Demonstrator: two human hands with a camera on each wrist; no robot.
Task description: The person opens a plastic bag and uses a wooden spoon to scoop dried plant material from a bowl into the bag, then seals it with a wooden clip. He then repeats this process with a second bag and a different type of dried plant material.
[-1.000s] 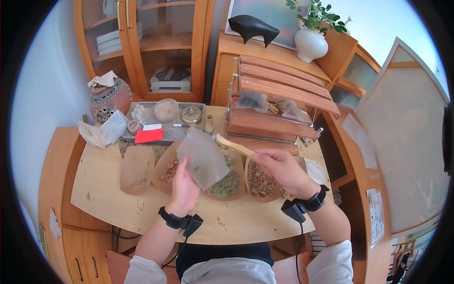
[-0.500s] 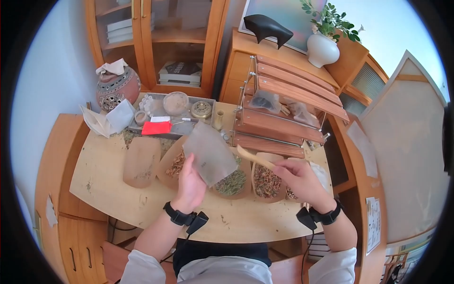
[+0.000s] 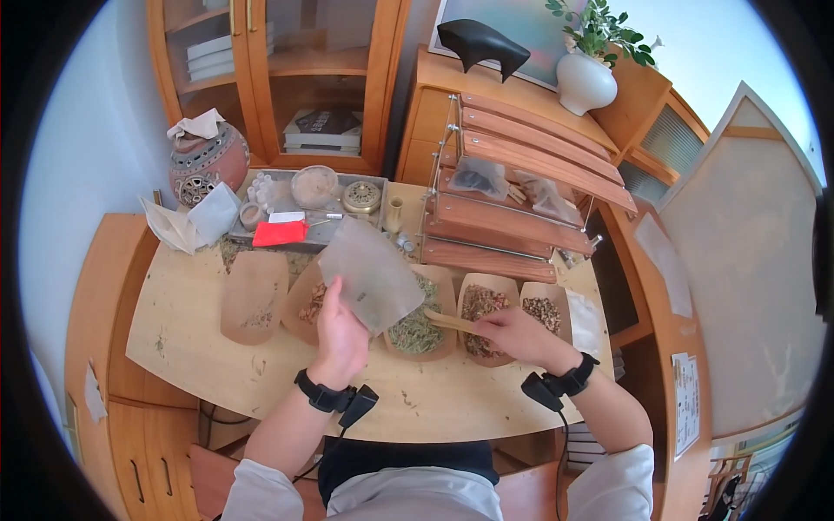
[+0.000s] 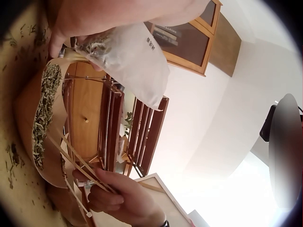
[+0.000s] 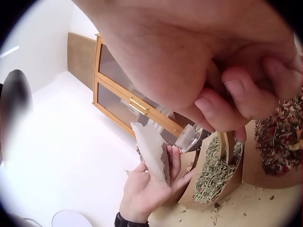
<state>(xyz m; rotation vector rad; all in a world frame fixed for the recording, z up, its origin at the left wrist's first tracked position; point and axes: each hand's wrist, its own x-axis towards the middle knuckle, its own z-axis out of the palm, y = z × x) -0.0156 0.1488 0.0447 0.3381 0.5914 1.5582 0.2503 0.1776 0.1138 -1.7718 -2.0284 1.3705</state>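
Observation:
My left hand (image 3: pixel 344 339) holds a translucent white pouch (image 3: pixel 375 280) upright, thumb on its near side. Dried green bits show in the bottom of the pouch (image 4: pixel 102 46) in the left wrist view. My right hand (image 3: pixel 523 335) pinches light bamboo tongs (image 3: pixel 453 322), their two arms apart in the left wrist view. The tong tips reach into the dried green herbs (image 3: pixel 412 337), which lie in a brown paper tray (image 5: pixel 188 198). That tray sits just right of the pouch, which overlaps its left part in the head view.
More brown trays hold reddish flower mix (image 3: pixel 479 301), speckled dark pieces (image 3: pixel 542 311) and brown chips (image 3: pixel 314 301). A nearly bare tray (image 3: pixel 252 291) lies left. Behind are a grey tray with jars, a red packet (image 3: pixel 280 234) and a wooden tiered rack (image 3: pixel 508 208). Crumbs dot the table.
My right hand has lowered the tongs from beside the pouch's upper right down into the green herbs. The left hand keeps holding the pouch in about the same place.

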